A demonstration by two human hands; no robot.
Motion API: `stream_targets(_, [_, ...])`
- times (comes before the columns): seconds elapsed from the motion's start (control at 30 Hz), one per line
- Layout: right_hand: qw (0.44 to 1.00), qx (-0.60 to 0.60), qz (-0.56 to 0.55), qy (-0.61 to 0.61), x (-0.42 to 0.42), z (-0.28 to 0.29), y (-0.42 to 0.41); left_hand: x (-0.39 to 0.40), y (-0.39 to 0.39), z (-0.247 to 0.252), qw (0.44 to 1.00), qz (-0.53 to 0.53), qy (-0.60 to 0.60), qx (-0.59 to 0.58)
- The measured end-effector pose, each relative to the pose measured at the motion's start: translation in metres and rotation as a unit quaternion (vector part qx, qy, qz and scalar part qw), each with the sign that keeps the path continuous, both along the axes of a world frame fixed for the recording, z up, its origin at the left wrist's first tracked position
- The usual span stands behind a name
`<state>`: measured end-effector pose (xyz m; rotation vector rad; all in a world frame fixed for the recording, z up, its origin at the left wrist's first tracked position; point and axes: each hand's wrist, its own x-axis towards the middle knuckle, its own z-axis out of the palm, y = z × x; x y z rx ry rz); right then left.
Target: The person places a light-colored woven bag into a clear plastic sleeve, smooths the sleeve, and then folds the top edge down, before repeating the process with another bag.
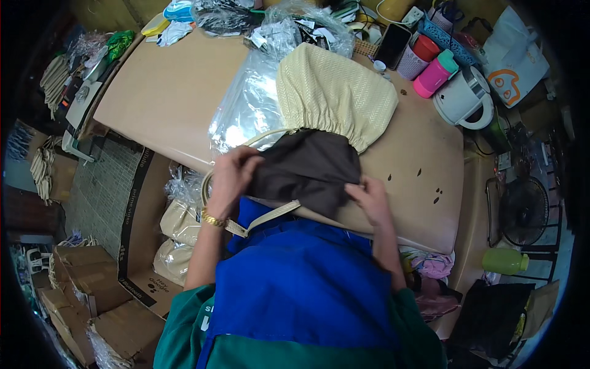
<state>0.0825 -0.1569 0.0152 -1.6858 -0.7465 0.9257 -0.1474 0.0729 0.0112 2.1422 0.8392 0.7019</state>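
A cream woven bag [334, 92] with a gathered edge lies on the tan table [175, 87], its dark brown lining [306, 170] pulled out towards me. My left hand [235, 173] pinches the lining's left edge, fingers slightly blurred. At the lining's right side, my right hand [366, 196] has thumb and fingers closed on the cloth. A cream strap [273, 216] loops around near my left wrist and hangs at the table's front edge. Clear plastic sleeves [249, 101] lie under and left of the bag.
Plastic-wrapped items [299, 34], a smartphone [393, 45], a pink bottle [435, 74] and a white electric kettle [463, 99] line the far side and right corner. Wrapped cream bags [179, 221] sit below the table at left, near cardboard boxes [99, 276]. A fan [524, 211] stands at right.
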Motion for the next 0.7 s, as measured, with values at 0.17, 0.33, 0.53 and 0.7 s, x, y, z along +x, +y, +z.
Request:
stream_targets(0.17, [0.994,0.093,0.022,0.059,0.005,0.030,0.004,0.032,-0.065,0.082,0.958,-0.190,-0.198,0.083])
stream_targets(0.33, [0.980,0.198,-0.005,0.006,-0.011,0.055,0.048,0.044,-0.036,-0.051,0.878,-0.128,-0.216,-0.407])
stream_targets(0.53, [0.988,0.073,-0.032,-0.129,0.011,-0.010,0.043,0.007,-0.032,-0.011,0.860,-0.012,-0.264,-0.436])
stream_targets(0.7, [0.990,0.082,-0.075,-0.090,0.008,-0.024,0.042,-0.030,-0.037,0.103,0.940,0.102,-0.325,0.034])
